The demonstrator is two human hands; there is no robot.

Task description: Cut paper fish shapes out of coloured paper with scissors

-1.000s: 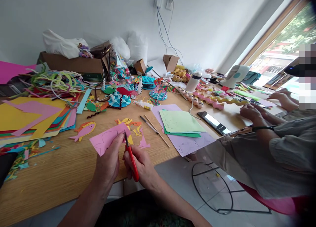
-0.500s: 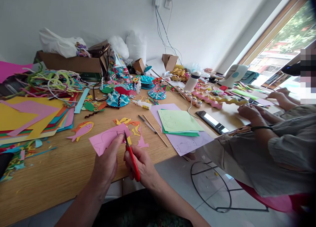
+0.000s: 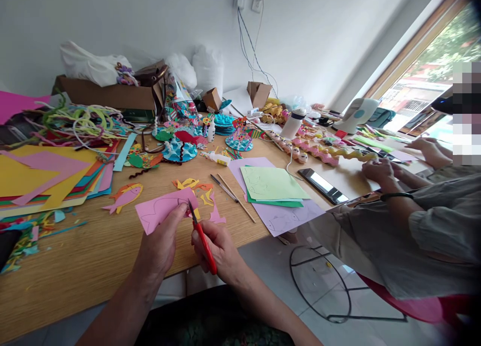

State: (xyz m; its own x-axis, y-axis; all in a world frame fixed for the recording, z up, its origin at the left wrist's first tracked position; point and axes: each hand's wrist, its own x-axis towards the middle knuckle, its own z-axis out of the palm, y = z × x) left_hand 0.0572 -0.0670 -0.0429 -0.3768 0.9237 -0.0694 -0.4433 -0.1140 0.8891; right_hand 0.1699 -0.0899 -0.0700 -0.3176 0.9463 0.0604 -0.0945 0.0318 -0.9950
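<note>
My left hand (image 3: 161, 243) is closed on a piece of pink paper (image 3: 154, 213), thumb on top near its right end. A fish outline is drawn in dark line on the paper. My right hand (image 3: 218, 248) is wrapped around red-handled scissors (image 3: 206, 245); their dark blades meet the paper's right edge beside my left thumb. Just behind lie yellow and orange paper scraps (image 3: 188, 183) and a pink offcut (image 3: 217, 213). Left of the held paper rests a pink cut-out fish (image 3: 128, 196) with an orange and yellow piece under it.
Stacked coloured paper (image 3: 71, 178) covers the left side, with pipe cleaners (image 3: 86, 118) behind. A pen (image 3: 224, 188), a thin stick (image 3: 236, 198), green sheets (image 3: 274, 183) and a phone (image 3: 323, 186) lie rightward. Another person's hands (image 3: 379, 173) work at the right.
My right hand and the scissors have shifted slightly right and down. My left hand and the pink paper have moved a little to the left, with the paper turned slightly.
</note>
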